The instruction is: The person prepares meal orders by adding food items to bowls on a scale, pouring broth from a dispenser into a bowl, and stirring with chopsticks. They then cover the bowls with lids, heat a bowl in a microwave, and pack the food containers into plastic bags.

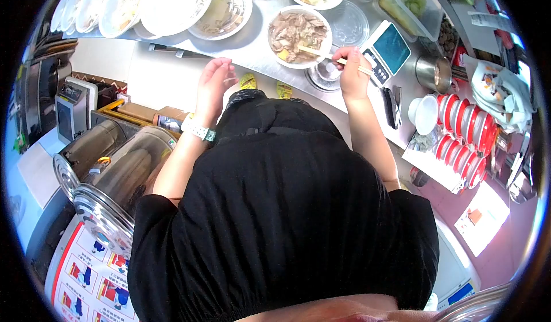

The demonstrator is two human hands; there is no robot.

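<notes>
My right hand [354,74] is closed around a pair of light chopsticks [310,50], whose tips reach into a white bowl of sliced meat [298,32]. A yellow piece lies among the meat near the bowl's lower rim. My left hand [213,84] hangs in front of the counter's edge, fingers loosely bent and apart, with nothing in it. Just right of the bowl are a clear round plastic lid [348,25] and a round metal container [325,75]. A kitchen scale [387,52] sits beside my right hand.
Several white bowls of food [222,11] line the steel counter [256,49] at the back left. Food tubs [410,6] stand at the back right, with a metal pot [434,73] and stacked red-and-white bowls [468,121] nearer. Large steel drums [129,161] stand left.
</notes>
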